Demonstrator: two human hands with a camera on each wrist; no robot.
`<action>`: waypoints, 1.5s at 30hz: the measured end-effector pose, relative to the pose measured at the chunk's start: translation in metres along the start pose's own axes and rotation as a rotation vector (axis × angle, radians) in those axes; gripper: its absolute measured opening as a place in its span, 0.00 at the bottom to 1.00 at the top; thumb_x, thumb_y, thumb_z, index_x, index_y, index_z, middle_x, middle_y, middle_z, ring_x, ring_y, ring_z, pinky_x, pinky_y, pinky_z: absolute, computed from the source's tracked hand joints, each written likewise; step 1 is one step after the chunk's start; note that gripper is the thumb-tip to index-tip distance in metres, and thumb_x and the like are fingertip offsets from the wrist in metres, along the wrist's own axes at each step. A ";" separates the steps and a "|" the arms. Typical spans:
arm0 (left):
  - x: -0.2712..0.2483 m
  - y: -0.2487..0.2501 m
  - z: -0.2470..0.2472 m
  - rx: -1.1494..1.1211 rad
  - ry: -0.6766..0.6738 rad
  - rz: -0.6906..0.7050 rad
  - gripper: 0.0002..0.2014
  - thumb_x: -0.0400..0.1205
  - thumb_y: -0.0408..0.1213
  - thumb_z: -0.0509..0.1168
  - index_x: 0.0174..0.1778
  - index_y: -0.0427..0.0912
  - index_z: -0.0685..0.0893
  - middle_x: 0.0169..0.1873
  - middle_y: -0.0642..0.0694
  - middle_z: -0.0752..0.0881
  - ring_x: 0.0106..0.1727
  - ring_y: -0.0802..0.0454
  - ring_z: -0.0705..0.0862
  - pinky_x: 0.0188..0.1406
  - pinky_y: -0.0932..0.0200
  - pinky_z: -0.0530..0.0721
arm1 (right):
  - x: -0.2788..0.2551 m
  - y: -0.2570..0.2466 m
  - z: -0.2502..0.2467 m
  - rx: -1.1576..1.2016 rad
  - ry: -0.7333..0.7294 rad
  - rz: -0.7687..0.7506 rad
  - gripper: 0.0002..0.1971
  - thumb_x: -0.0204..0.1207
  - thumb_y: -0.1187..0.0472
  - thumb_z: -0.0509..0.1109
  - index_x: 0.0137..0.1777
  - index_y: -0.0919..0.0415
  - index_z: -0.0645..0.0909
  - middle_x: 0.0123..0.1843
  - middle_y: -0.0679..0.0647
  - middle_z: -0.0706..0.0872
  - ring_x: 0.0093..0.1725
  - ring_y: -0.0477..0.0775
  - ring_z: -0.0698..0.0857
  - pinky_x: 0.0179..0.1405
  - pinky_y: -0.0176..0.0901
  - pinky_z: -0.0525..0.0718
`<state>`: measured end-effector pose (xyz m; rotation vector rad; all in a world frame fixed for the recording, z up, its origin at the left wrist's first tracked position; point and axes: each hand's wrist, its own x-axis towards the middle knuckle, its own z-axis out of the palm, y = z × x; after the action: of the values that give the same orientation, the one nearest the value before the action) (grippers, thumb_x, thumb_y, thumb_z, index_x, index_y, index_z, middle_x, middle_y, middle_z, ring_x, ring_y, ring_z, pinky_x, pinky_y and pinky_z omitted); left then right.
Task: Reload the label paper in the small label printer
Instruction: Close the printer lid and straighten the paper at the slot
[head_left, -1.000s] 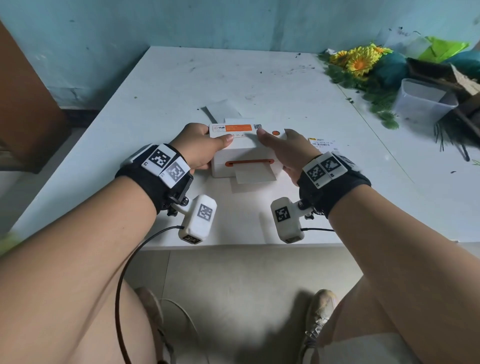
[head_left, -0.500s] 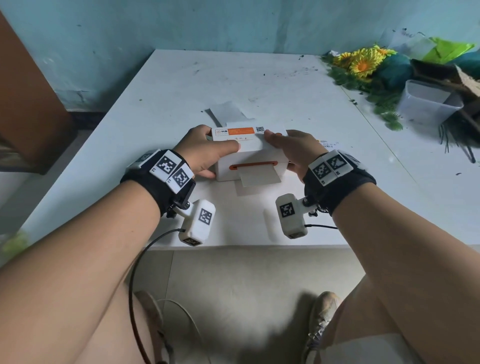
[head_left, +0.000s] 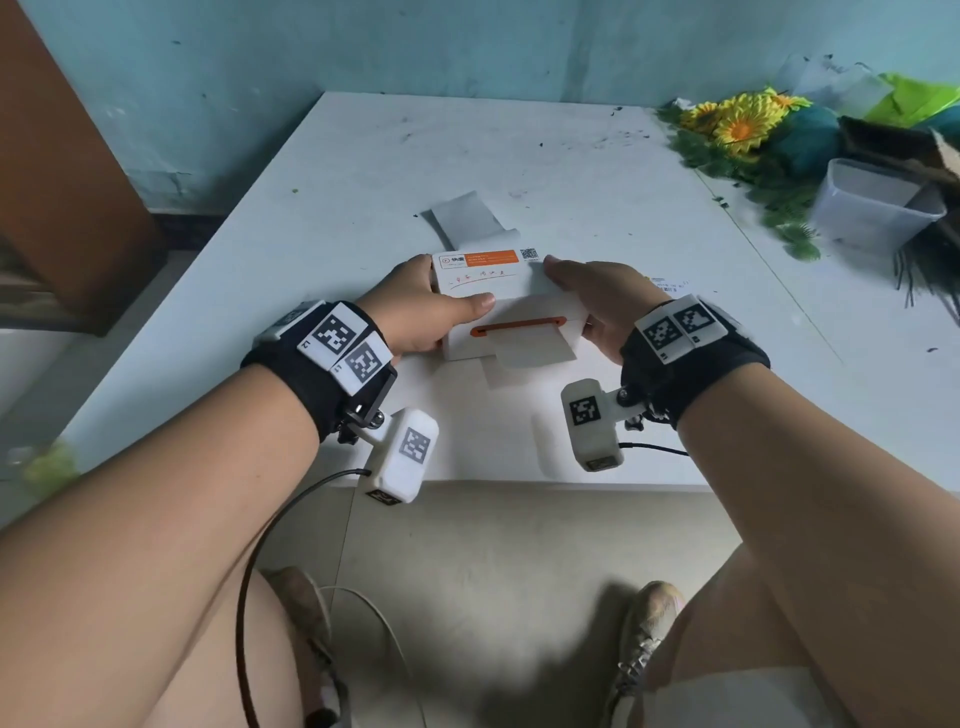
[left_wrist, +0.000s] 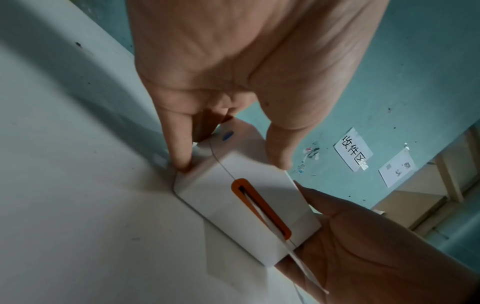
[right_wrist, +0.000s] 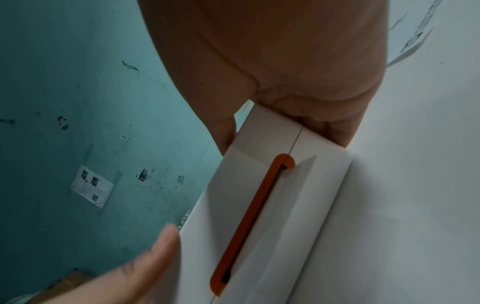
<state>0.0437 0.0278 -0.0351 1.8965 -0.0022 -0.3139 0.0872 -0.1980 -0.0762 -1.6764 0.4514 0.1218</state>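
Observation:
A small white label printer (head_left: 519, 322) with an orange paper slot (head_left: 514, 327) stands on the white table (head_left: 519, 156), near its front edge. A label sheet (head_left: 535, 353) sticks out of the slot. A paper strip (head_left: 465, 218) trails out behind it. My left hand (head_left: 441, 306) grips the printer's left side, thumb lying on the lid. My right hand (head_left: 587, 296) grips its right side, fingers over the top right corner. In the left wrist view my fingers (left_wrist: 182, 148) clasp the printer (left_wrist: 241, 195). The right wrist view shows the printer (right_wrist: 306, 195) and its slot (right_wrist: 252, 222).
Artificial sunflowers and greenery (head_left: 737, 124) and a clear plastic tub (head_left: 872, 208) crowd the table's back right. A printed label (head_left: 670, 283) lies just right of my right hand. A brown cabinet (head_left: 62, 182) stands left of the table.
My right hand has slid onto the printer's top right corner, covering the orange dot seen earlier. The left hand keeps its grip. The printer sits slightly nearer to me.

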 end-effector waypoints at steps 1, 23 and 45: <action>0.003 -0.001 -0.001 -0.006 0.016 -0.005 0.06 0.84 0.48 0.75 0.49 0.56 0.85 0.49 0.59 0.93 0.53 0.51 0.88 0.58 0.52 0.84 | -0.001 0.000 0.002 -0.016 0.006 -0.017 0.38 0.49 0.35 0.86 0.54 0.61 0.90 0.57 0.60 0.94 0.56 0.63 0.92 0.77 0.73 0.84; 0.109 0.004 -0.024 -0.364 -0.125 -0.230 0.17 0.85 0.48 0.69 0.67 0.44 0.85 0.56 0.41 0.91 0.49 0.43 0.92 0.55 0.51 0.89 | 0.006 -0.024 0.004 -0.088 -0.040 -0.028 0.24 0.63 0.38 0.78 0.50 0.54 0.85 0.51 0.59 0.87 0.52 0.60 0.85 0.63 0.63 0.88; 0.178 0.038 -0.056 0.172 -0.406 -0.316 0.08 0.84 0.52 0.70 0.53 0.54 0.83 0.57 0.55 0.88 0.53 0.56 0.86 0.62 0.46 0.64 | 0.010 -0.031 -0.006 -0.151 0.037 -0.056 0.27 0.77 0.42 0.73 0.77 0.41 0.83 0.64 0.57 0.95 0.71 0.69 0.90 0.72 0.84 0.84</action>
<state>0.2333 0.0391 -0.0204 1.9706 -0.0016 -0.9353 0.1067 -0.2030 -0.0500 -1.8412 0.4314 0.0849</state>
